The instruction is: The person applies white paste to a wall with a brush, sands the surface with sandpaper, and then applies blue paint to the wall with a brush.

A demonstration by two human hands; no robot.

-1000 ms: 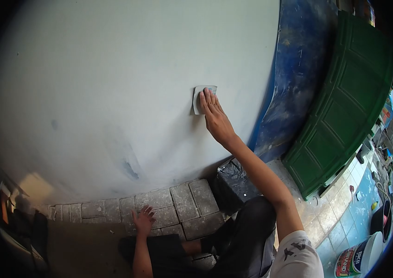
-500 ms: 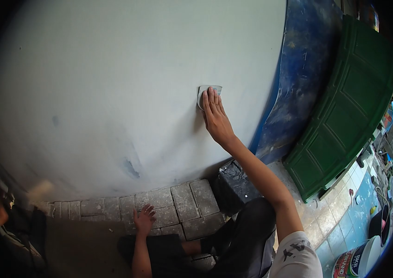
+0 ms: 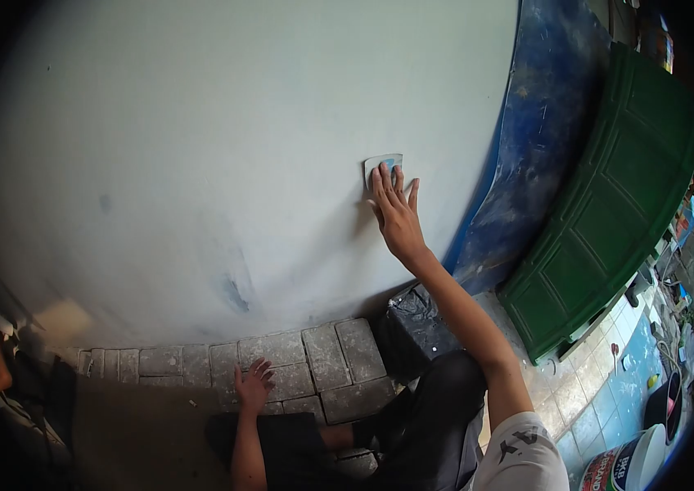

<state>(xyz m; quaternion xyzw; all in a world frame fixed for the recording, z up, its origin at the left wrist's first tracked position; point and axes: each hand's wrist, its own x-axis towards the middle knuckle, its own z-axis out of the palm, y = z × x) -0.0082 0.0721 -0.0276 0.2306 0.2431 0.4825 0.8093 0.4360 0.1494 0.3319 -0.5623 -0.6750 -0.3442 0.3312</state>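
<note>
My right hand [image 3: 398, 217] presses a small piece of sandpaper [image 3: 375, 163], grey with a bluish patch, flat against the pale wall [image 3: 200, 139]. The fingers are spread over the sheet, with the little finger standing off to the right. Held low above the grey paving blocks [image 3: 281, 348], my left hand [image 3: 254, 385] is open with its fingers apart and nothing in it. Dark smudges mark the lower wall.
Right of the wall hang a blue sheet [image 3: 519, 155] and a leaning green panel [image 3: 609, 213]. A black plastic-wrapped block [image 3: 416, 327] stands at the wall's foot. Lower right are a paint bucket [image 3: 629, 462] and tiled floor. Brown matting [image 3: 142, 434] lies lower left.
My right hand and the sandpaper have shifted a little right and slightly down on the wall, and the fingers have spread wider. My left hand has barely moved.
</note>
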